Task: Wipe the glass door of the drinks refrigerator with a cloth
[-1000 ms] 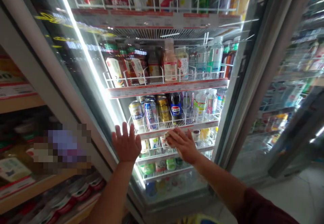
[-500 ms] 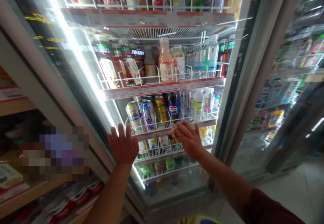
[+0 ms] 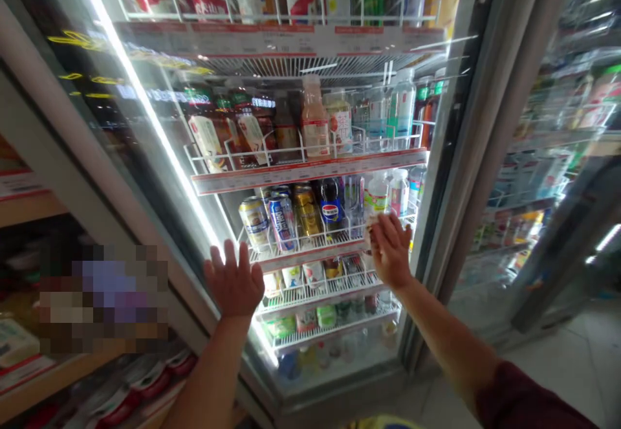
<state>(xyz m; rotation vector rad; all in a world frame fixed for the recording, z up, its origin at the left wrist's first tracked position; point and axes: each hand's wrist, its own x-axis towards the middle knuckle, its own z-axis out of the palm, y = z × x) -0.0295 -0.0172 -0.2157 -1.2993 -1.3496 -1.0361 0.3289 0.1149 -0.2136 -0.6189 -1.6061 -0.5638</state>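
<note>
The left hand (image 3: 234,286) rests palm-forward with fingers spread wide, apparently against the cooler's glass door (image 3: 339,367), a placement that probably steadies the person. The right hand (image 3: 389,251) lies fairly flat at the door's right half, a pale cloth-like wad (image 3: 370,225) under its fingertips, likely pinned by pressure; whether the fingers also grip it cannot be told. Behind the glass, a wire shelf (image 3: 315,256) carries cans and a Pepsi bottle (image 3: 330,202), its raised front guard presumably keeping them from tipping out.
</note>
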